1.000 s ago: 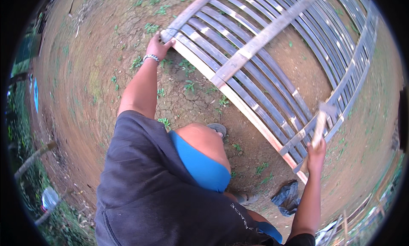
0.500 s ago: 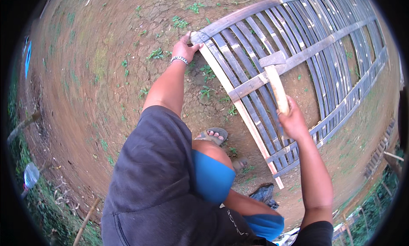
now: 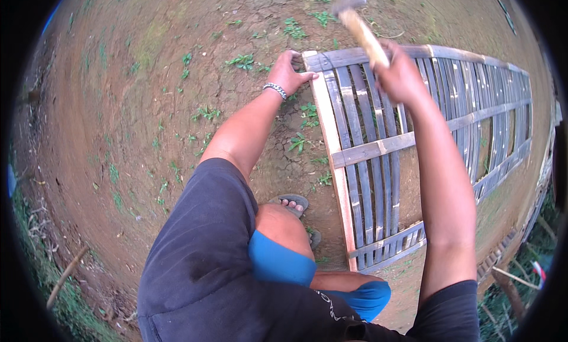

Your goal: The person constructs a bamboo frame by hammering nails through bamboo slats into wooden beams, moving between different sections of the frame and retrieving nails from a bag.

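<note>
A hammer [image 3: 358, 19] is raised above the far corner of a slatted wooden panel [image 3: 414, 141] that lies flat on bare reddish ground [image 3: 148, 105]. The hammer's dark metal head sits at the top of the picture and its pale wooden handle slants down into the right hand [image 3: 399, 73], which is closed in a fist around the lower end of the handle. The left hand [image 3: 290, 70] rests on the panel's near top corner, fingers curled over the end of the light-coloured side rail [image 3: 331, 147], gripping the edge; a beaded bracelet [image 3: 275, 90] circles that wrist. The panel is made of many grey, weathered slats running lengthwise, tied together by paler cross battens, one of them [image 3: 378, 148] crossing about midway and another near the lower end. It stretches away to the right, bending with the lens toward the rim. Below the arms the person wears a dark shirt and blue shorts [image 3: 278, 262], with one knee bent forward just beside the rail. A foot in a sandal [image 3: 290, 203] stands on the dirt between the knee and the panel. Small green weeds [image 3: 242, 61] dot the cracked soil, and grass edges the lower left.
</note>
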Tool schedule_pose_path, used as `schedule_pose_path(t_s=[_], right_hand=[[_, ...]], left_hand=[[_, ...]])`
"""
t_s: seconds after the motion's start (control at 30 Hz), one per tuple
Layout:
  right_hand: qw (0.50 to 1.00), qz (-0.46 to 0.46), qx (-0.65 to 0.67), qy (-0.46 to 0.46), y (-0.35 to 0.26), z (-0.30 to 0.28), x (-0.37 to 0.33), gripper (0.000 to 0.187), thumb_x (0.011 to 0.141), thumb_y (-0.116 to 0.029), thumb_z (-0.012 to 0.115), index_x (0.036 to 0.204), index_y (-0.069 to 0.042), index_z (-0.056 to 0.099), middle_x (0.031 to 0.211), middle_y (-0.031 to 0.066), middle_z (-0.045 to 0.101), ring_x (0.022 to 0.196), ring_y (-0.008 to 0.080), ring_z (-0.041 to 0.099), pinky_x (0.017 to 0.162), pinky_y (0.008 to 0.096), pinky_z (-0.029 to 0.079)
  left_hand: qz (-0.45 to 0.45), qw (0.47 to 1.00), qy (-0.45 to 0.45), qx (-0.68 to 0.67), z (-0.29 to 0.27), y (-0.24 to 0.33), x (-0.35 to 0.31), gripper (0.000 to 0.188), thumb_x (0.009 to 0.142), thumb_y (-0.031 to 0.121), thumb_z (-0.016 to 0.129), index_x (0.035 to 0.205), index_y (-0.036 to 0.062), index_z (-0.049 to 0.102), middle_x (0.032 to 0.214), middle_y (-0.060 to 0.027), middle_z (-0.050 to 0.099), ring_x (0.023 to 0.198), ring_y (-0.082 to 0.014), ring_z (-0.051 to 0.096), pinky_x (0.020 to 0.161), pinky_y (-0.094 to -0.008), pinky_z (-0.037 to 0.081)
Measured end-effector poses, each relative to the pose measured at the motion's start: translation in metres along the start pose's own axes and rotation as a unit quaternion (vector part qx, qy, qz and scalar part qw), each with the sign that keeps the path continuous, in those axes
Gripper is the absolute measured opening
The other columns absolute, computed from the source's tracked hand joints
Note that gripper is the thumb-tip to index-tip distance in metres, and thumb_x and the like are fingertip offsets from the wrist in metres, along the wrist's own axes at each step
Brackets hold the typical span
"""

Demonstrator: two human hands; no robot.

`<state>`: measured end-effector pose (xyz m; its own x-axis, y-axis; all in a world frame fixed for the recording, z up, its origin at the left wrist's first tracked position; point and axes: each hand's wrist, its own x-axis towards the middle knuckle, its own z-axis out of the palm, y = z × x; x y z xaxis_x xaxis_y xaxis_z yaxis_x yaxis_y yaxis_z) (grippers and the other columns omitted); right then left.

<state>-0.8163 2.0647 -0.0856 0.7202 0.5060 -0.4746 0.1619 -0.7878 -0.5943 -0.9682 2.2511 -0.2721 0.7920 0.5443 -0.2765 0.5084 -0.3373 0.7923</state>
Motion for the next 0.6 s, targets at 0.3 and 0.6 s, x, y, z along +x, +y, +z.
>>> schedule_pose_path(t_s=[0.3,0.6], right_hand=[[0.944,-0.066,-0.300,-0.121,-0.049,0.013,0.073,0.055,0.094,-0.022,0.061,0.148,-0.017,0.048,0.120,0.0217,0.068,0.109,0.0353,0.067,0.095,0.0421,0.052],[0.967,-0.061,-0.231,0.088,-0.046,0.020,0.065,0.052,0.093,-0.020,0.062,0.145,-0.022,0.052,0.120,0.0169,0.069,0.112,0.0355,0.065,0.100,0.0448,0.049]], left_hand=[[-0.032,0.999,-0.002,-0.040,0.001,-0.003,0.004,0.084,0.061,0.039,0.096,0.120,-0.0020,0.052,0.107,-0.0147,0.065,0.098,-0.0246,0.064,0.091,-0.0361,0.054],[-0.029,0.998,-0.026,-0.047,0.001,-0.005,0.010,0.092,0.060,0.042,0.096,0.123,-0.0026,0.047,0.107,-0.0145,0.064,0.098,-0.0228,0.064,0.092,-0.0351,0.054]])
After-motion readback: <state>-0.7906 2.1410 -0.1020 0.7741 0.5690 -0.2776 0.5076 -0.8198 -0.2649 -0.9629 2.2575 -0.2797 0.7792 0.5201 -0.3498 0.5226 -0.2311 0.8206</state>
